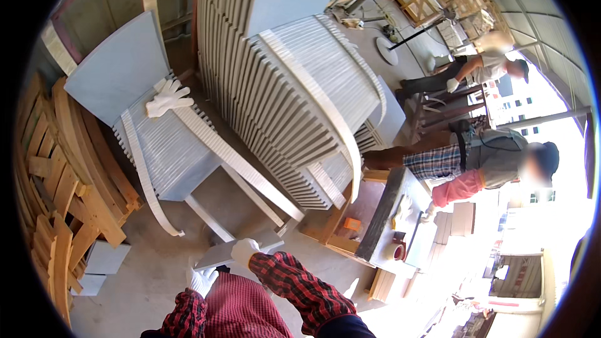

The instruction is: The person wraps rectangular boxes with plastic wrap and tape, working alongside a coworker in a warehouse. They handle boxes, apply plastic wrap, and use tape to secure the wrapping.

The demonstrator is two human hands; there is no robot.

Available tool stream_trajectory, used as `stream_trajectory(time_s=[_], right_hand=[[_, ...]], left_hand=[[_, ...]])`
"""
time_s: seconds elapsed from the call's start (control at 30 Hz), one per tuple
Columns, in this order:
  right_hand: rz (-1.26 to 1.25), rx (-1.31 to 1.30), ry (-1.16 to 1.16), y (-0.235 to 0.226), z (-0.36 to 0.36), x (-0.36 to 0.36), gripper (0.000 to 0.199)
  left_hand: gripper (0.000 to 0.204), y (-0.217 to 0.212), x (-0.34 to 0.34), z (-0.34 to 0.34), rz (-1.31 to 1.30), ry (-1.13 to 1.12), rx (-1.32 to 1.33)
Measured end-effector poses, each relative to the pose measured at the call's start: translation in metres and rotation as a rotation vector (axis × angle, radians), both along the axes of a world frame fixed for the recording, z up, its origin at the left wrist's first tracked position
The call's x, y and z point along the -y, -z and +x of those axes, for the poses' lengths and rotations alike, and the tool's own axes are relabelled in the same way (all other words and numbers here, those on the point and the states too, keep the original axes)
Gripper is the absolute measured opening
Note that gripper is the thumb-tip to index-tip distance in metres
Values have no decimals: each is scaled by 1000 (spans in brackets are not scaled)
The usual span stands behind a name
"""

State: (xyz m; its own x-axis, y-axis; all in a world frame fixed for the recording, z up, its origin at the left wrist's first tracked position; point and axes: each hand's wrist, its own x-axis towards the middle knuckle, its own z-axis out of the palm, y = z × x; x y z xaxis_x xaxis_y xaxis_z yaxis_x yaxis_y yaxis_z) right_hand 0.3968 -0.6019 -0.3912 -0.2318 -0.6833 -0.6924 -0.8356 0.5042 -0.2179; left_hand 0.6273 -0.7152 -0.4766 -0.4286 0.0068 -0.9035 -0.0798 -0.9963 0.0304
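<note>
A flat grey board [217,255] is held low in front of my body, between both white-gloved hands. My left hand [203,280] grips it near its lower left end; its fingers show only in part. From above, my right hand [245,251] is closed over its right part. Just beyond the board stands a single grey slatted chair [166,150] with pale curved arms and a plain grey back panel [120,69]. A loose white glove [169,98] lies on the chair where seat and back meet.
Stacked grey slatted parts with pale curved arms [300,100] rise beyond the chair. Curved wooden pieces [78,181] are piled at left. To the right, a person in a plaid garment [432,164] works at a dark-topped bench [388,219]. Another person [482,69] stands farther back.
</note>
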Motion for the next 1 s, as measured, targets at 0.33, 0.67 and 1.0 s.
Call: stream_trajectory(time_s=[0.33, 0.67, 1.0], right_hand=[[86, 180, 851, -186, 134, -328, 32], [-381, 171, 1983, -339, 343, -560, 41], [-878, -188, 2391, -313, 386, -666, 36]], left_hand=[[70, -68, -160, -47, -125, 907, -188], [65, -176, -476, -11, -107, 1512, -300], [64, -165, -622, -65, -456, 1424, -575]])
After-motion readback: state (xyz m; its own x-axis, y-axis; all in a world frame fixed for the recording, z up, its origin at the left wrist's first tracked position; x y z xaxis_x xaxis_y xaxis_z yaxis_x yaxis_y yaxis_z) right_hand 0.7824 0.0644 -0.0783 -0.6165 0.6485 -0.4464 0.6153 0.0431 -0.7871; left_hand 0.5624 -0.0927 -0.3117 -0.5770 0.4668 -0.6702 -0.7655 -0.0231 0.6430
